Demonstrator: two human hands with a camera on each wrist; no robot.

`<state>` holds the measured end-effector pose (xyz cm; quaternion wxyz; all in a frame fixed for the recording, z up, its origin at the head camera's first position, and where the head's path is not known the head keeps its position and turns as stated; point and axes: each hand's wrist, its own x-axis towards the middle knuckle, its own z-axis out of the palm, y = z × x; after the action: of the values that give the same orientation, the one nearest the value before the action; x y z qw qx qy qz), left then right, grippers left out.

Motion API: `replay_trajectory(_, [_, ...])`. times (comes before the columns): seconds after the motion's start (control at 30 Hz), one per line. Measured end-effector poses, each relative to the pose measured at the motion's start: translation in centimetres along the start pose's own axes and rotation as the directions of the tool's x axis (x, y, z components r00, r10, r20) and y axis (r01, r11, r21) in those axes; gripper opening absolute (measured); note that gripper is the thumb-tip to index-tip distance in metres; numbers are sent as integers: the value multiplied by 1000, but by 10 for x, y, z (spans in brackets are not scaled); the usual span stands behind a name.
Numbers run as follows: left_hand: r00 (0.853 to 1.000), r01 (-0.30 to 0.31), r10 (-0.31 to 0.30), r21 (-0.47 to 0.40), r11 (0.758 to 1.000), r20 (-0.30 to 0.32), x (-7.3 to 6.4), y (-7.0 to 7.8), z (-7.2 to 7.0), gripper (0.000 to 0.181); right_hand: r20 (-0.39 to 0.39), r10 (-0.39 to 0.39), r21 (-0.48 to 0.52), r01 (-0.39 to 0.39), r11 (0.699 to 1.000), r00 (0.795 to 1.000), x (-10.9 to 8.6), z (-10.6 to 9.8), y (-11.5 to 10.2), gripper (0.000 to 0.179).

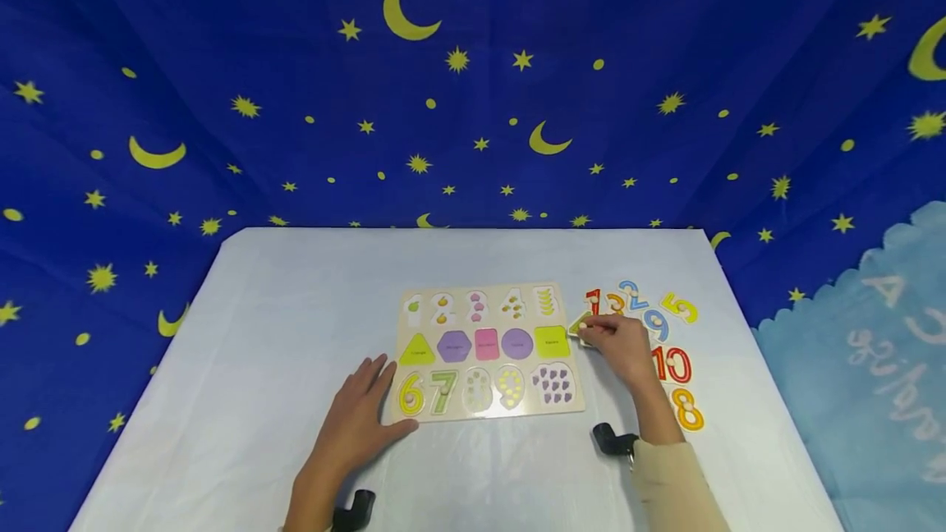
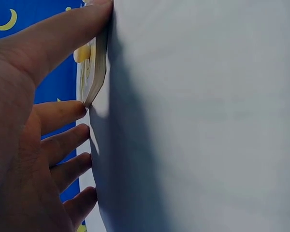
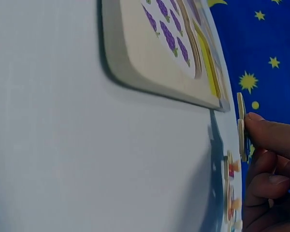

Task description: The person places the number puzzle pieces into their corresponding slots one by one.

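Note:
A wooden number puzzle board (image 1: 473, 410) lies on the table, its yellow 6 (image 1: 411, 394) and green 7 (image 1: 443, 392) in their recesses. My left hand (image 1: 353, 415) rests around the lower left corner, thumb at the near edge and straight, spread fingers along the left side. In the left wrist view the thumb (image 2: 63, 41) touches the board's edge. Just off the board's right side, my right hand (image 1: 619, 345) pinches a green number piece (image 1: 579, 325) with an angular outline, partly hidden by the fingers. In the right wrist view, this piece (image 3: 241, 128) is held edge-on above the table.
Several loose number pieces lie right of the board: a red 1 (image 1: 594, 299), blue 2 (image 1: 633, 295), yellow 5 (image 1: 680, 308), blue 9 (image 1: 655, 324), red 10 (image 1: 674, 365) and orange 8 (image 1: 688, 410). An orange 3 (image 1: 615, 304) is partly covered. A blue starry cloth hangs behind.

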<state>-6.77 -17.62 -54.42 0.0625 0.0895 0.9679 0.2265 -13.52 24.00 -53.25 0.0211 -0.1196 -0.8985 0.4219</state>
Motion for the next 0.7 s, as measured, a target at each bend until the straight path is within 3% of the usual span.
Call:
replay_trajectory(0.27, [1000, 11, -11, 3, 1000, 18, 0, -1, -1, 100, 11, -66, -43, 67, 997, 998, 8, 10, -3, 25])
replay_trajectory(0.5, [1000, -7, 7, 1, 1000, 6, 0, 1, -2, 100, 52, -66, -12, 67, 998, 996, 10, 15, -12, 26])
replay_trajectory(0.7, [999, 16, -17, 22, 1000, 45, 4, 3, -4, 102, 49, -94, -14, 95, 995, 994, 12, 17, -17, 25])
